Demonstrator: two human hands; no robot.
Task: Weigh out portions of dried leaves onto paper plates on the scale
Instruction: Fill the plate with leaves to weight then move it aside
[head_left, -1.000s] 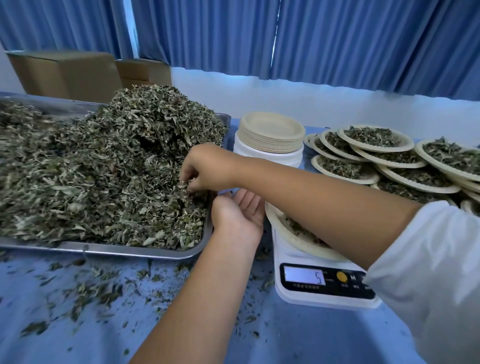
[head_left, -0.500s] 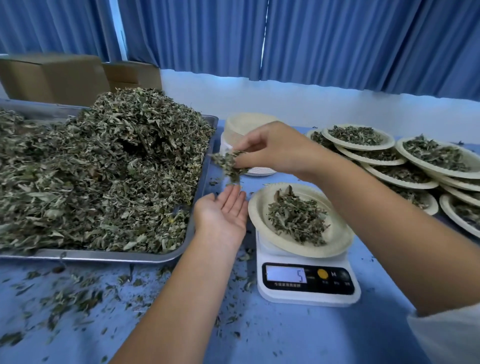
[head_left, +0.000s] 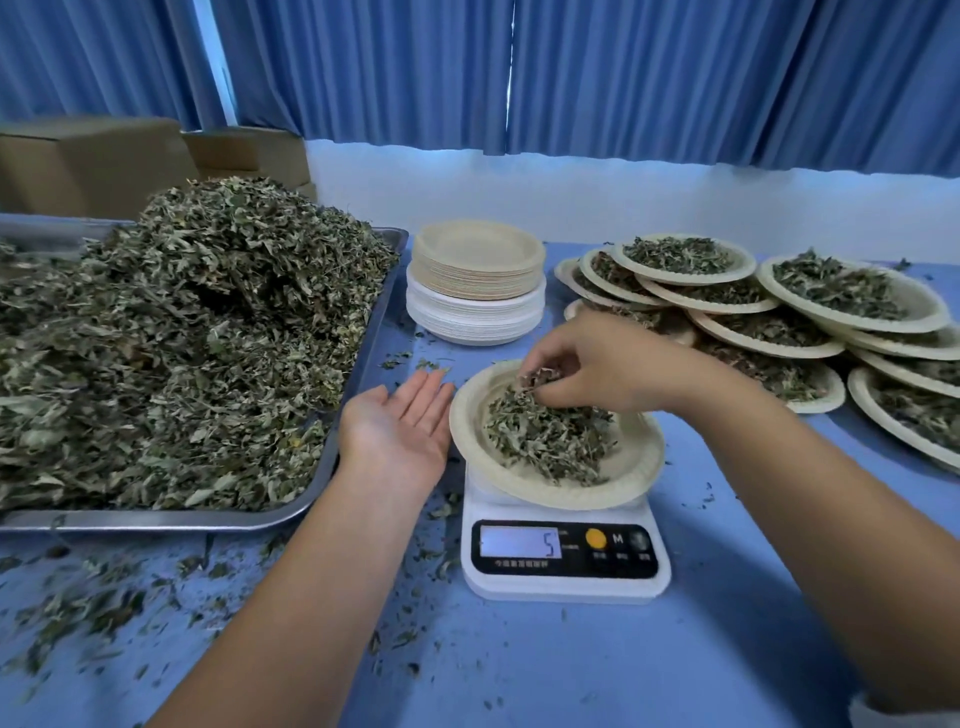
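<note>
While the right hand (head_left: 597, 364) hangs over the far-left part of the paper plate (head_left: 639, 467) on the scale (head_left: 566, 561), fingers curled and pinching a little tuft of dried leaves (head_left: 545, 436), I'd call this portion mid top-up, not finished. The display (head_left: 519, 540) looks like it reads 5 from my feed, but I don't know the target.

The left hand (head_left: 400, 421) is palm up with straight fingers and holds nothing. It's parked between the metal tray (head_left: 332, 467) and the plate's left rim, very close; can't tell if it touches.

Progress-wise, a whole overlapping spread of filled plates (head_left: 852, 296) sits far right, so lots is done. But the leaf pile (head_left: 182, 353) in the tray on the left is huge, and the stack of empty plates (head_left: 478, 280) behind the scale is tall, so I'd guess plenty is left.

Orientation: the plate is round, so no real long axis. It sits open side up and overhangs the scale top. The scale's display end faces the near edge of the blue table (head_left: 727, 649).
</note>
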